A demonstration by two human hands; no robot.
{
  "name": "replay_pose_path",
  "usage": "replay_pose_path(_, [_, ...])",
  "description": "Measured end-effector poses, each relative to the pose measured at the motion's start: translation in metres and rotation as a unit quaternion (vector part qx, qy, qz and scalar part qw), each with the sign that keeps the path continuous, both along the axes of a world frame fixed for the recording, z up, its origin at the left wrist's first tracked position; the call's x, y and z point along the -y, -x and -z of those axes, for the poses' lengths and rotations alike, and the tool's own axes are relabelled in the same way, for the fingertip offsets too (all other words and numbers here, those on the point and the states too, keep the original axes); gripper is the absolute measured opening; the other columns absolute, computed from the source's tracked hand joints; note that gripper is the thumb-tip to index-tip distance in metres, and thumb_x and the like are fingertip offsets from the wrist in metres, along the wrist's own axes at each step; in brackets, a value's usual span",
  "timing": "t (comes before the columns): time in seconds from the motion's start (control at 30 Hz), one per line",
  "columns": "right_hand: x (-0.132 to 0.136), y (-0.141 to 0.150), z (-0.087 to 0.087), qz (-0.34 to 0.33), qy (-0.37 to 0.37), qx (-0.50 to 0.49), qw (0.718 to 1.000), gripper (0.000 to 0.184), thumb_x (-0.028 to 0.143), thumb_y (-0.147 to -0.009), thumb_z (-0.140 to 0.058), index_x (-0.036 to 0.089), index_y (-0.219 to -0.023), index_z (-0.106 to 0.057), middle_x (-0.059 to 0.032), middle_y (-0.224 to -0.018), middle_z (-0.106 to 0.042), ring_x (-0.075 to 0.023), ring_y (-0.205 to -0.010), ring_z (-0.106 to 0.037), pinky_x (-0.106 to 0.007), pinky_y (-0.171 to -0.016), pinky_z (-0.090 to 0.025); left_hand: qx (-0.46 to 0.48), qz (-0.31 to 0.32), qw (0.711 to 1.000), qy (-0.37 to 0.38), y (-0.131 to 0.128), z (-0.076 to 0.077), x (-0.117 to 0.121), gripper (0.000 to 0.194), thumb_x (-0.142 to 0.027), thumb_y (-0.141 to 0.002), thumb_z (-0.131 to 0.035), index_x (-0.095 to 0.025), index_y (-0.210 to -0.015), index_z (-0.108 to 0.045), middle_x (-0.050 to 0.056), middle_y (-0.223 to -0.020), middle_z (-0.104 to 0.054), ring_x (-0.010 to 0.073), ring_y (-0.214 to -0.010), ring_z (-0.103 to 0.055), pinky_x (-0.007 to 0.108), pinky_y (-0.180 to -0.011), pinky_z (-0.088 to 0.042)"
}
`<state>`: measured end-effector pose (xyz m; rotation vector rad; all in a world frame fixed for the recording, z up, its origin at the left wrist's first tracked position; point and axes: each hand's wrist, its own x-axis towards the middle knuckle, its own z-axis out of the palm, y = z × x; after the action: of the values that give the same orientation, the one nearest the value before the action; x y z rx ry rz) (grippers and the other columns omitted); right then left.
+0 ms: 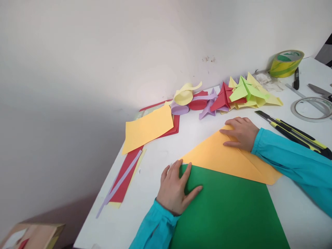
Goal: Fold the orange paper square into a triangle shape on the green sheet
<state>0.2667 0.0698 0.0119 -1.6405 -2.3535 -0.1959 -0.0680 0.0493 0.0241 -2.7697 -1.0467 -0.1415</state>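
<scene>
A person's right hand (242, 135) rests, fingers parted and unclenched, across the upper edge of folded orange paper (212, 154) right of centre in the frame. At lower centre, the left hand (172, 192) lies with fingers spread, gripping nothing, its fingertips at the paper's left tip and the upper left corner of a green sheet (228, 207). Paper planes (247, 90) line the wall at upper right, near a yellow tape roll (282, 67); two cutters (298, 135) lie at right, paper strips (127, 176) at lower left.
</scene>
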Motion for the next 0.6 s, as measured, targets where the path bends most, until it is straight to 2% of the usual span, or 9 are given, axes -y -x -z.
replay_pose_path(0.2, [0.000,0.002,0.000,0.012,0.005,-0.001,1.000,0.049,0.062,-0.085,-0.046,0.033,-0.120,-0.061,-0.0107,-0.122,-0.055,-0.0291,-0.106,-0.045,-0.041,-0.082,-0.029,-0.011,0.008,1.000,0.004,-0.001,-0.001,0.004,0.073,-0.064,-0.080,-0.047,-0.017,-0.136,-0.045,0.025,-0.133,-0.043,0.0427,-0.122,-0.042,0.062,-0.095,-0.034])
replay_pose_path(0.37, [0.000,0.001,0.001,0.012,-0.004,-0.002,1.000,0.049,0.063,-0.084,-0.046,0.033,-0.119,-0.062,-0.0107,-0.121,-0.055,-0.0289,-0.105,-0.045,-0.041,-0.082,-0.028,-0.006,-0.004,1.000,0.020,-0.004,0.003,0.008,0.074,-0.063,-0.078,-0.052,-0.022,-0.138,-0.043,0.022,-0.140,-0.038,0.0442,-0.127,-0.036,0.062,-0.096,-0.033])
replay_pose_path(0.5, [0.000,0.000,0.000,0.005,-0.002,0.003,1.000,0.050,0.064,-0.085,-0.043,0.032,-0.120,-0.061,-0.0110,-0.122,-0.054,-0.0293,-0.105,-0.045,-0.040,-0.082,-0.028,0.008,0.001,1.000,0.025,-0.015,0.004,0.016,0.078,-0.064,-0.076,-0.054,-0.023,-0.140,-0.040,0.021,-0.145,-0.033,0.0461,-0.130,-0.031,0.061,-0.095,-0.035])
replay_pose_path(0.6, [0.000,0.000,-0.001,0.001,0.009,0.005,1.000,0.051,0.063,-0.086,-0.042,0.031,-0.122,-0.060,-0.0116,-0.123,-0.053,-0.0296,-0.106,-0.045,-0.040,-0.082,-0.028,0.014,0.031,0.999,0.014,-0.029,0.002,0.025,0.081,-0.066,-0.077,-0.051,-0.022,-0.143,-0.035,0.024,-0.146,-0.028,0.0457,-0.131,-0.030,0.061,-0.095,-0.035])
